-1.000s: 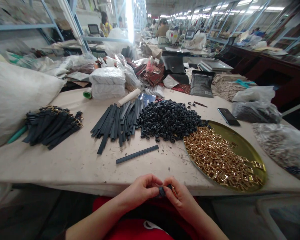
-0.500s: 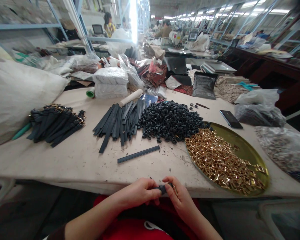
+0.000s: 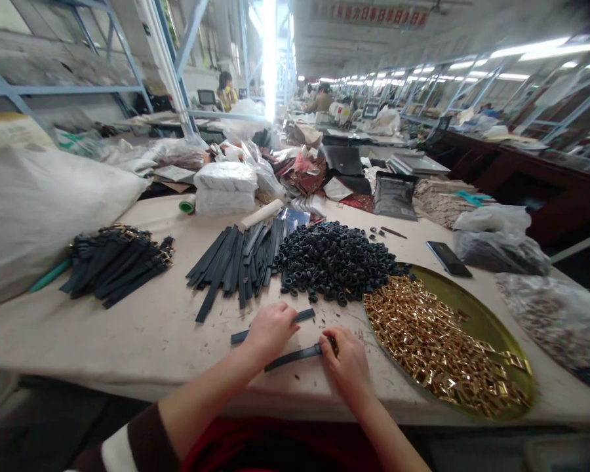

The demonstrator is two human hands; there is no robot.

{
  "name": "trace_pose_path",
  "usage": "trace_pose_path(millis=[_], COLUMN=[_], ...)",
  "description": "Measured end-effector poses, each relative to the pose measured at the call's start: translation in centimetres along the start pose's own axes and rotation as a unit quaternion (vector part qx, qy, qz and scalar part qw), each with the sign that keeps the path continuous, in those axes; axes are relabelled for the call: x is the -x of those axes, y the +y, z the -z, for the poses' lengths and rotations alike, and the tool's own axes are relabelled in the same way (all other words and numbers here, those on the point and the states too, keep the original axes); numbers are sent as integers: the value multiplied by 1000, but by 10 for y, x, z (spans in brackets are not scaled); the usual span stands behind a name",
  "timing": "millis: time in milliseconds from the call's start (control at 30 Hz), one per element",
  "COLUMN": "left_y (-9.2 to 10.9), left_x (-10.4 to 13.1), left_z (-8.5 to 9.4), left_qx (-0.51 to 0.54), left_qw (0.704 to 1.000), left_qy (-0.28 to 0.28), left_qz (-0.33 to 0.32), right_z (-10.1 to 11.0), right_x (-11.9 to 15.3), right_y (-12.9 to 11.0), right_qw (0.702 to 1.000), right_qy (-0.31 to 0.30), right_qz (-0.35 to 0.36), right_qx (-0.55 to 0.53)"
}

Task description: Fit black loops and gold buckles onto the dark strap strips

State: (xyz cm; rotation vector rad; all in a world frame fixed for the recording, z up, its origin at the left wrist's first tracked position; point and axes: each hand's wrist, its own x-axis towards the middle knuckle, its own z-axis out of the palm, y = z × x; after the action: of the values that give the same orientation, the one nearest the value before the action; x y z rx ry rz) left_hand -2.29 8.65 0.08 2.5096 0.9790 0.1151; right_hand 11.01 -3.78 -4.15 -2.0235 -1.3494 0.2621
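My left hand [image 3: 274,331] lies across a loose dark strap [image 3: 303,316] on the table, its fingers bent closed at the strap; the fingertips are partly hidden. In my right hand [image 3: 345,357] is the end of a second dark strap [image 3: 292,358], with a bit of gold metal showing between the fingers. That strap's free end points left, toward me. Beyond my hands lie a fan of dark straps [image 3: 236,262] and a heap of small black loops [image 3: 332,259]. Gold buckles [image 3: 437,334] fill much of a round gold tray [image 3: 491,308] on the right.
At the left, a pile of straps with gold fittings [image 3: 118,262] sits beside a big white sack [image 3: 44,210]. A phone [image 3: 449,259] and plastic bags [image 3: 501,242] lie at the right. Wrapped bundles [image 3: 226,187] and scraps line the back; people sit farther off.
Both hands have moved apart and forward from the table's near edge. The left now covers the loose strap; the right has laid its strap's length over the tabletop. The view has tilted up.
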Motion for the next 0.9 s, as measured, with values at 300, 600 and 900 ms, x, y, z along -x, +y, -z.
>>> trace_pose_path(millis=[300,600,900], left_y=[-7,24,33], left_x=[-4,32,38], left_z=[11,11,13], left_qx=[43,537,651], left_qw=[998,824,726], left_qy=[31,-70,-130], left_qz=[43,166,178], right_z=[15,9,28], right_x=[-29,-96,-57], right_y=[33,43,28], right_qw=[996,994,971], right_qy=[83,38,27], right_qz=[-34,-5,-125], right_qx=[8,98,-203])
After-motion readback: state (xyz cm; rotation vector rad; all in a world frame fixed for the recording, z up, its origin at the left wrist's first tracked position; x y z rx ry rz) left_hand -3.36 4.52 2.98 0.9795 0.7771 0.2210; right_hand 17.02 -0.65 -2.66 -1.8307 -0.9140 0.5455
